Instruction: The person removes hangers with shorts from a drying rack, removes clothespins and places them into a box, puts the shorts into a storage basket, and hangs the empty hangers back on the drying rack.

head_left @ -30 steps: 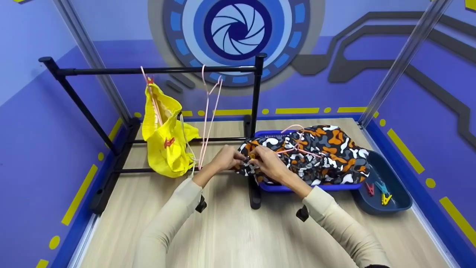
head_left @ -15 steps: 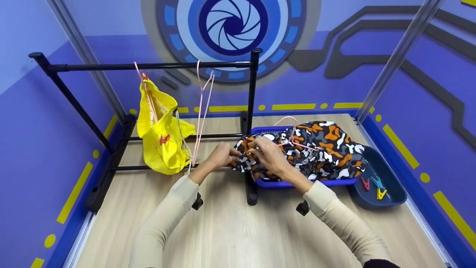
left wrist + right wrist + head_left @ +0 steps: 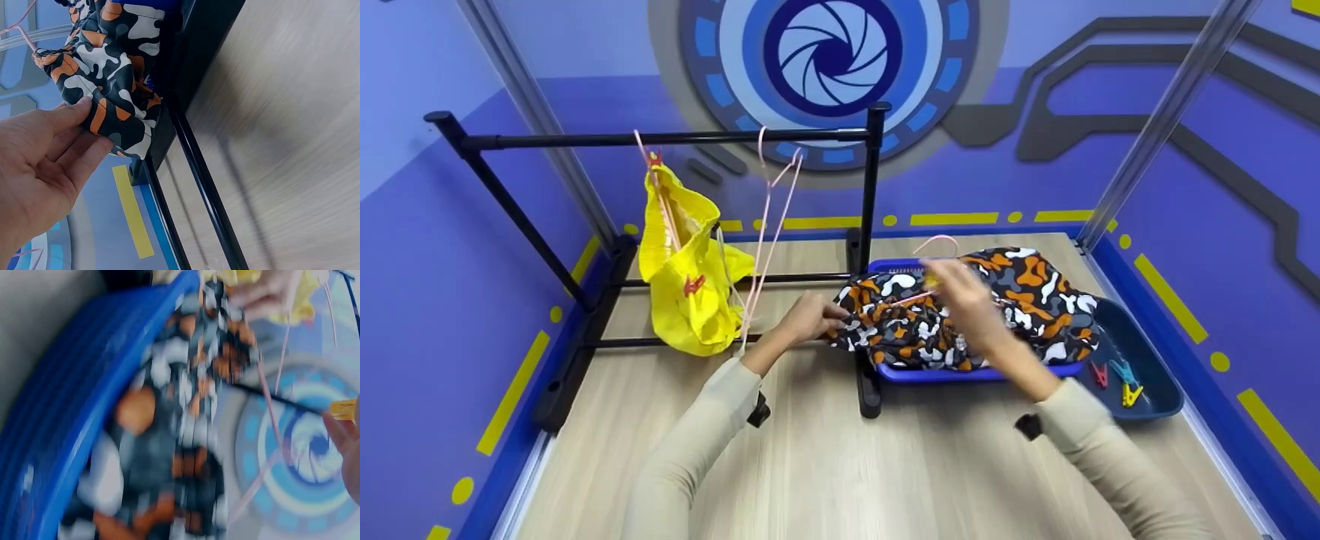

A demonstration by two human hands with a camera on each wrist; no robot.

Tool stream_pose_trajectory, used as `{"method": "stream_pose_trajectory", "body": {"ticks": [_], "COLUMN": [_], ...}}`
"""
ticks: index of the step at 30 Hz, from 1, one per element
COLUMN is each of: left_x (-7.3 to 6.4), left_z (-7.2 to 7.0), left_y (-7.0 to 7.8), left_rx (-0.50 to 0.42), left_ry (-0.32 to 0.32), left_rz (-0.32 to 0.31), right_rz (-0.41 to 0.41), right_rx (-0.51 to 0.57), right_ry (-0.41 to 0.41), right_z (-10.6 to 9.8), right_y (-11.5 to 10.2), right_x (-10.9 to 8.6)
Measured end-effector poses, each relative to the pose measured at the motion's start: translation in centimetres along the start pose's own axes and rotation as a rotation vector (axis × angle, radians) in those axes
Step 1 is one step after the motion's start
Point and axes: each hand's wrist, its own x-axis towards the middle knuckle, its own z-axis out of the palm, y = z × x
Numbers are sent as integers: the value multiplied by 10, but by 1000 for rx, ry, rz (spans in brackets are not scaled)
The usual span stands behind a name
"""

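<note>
Your right hand (image 3: 969, 304) has just swung off the left end of the patterned garment (image 3: 1027, 289) and blurs above its middle, fingers pinching a yellow clip (image 3: 343, 408). Your left hand (image 3: 810, 319) stays behind, fingertips closed on the cloth's edge. The garment lies over the blue basket (image 3: 915, 375), so that end now seems secured by your left pinch alone, the clip unfastened.

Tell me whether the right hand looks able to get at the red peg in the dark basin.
Probably yes: the red peg lies in plain view in the dark basin, not covered by the patterned cloth. The right hand, though, holds a small yellow thing, which may hinder its grip.
</note>
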Motion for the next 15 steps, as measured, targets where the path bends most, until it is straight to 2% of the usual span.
{"method": "stream_pose_trajectory", "body": {"ticks": [3,6,8,11,15], "left_x": [-4,-8,-9,-11,-12], "left_z": [0,-1,-2,-3,1], "left_y": [-3,-4,-5,-6,-7], "left_rx": [9,-26,-28,-38,-3], "left_ry": [-3,-14,-10,-1,23], "left_rz": [7,-30,-39,-51,-27], "right_rz": [55,237,384,586,757], "right_rx": [-151,-173,-145,-128,-173], "right_ry": [155,225,224,188,84], "right_z": [-25,-51,-68,-88,-106], "right_y": [30,69,96,128,153], "right_x": [1,1,-4,-23,-64]}}
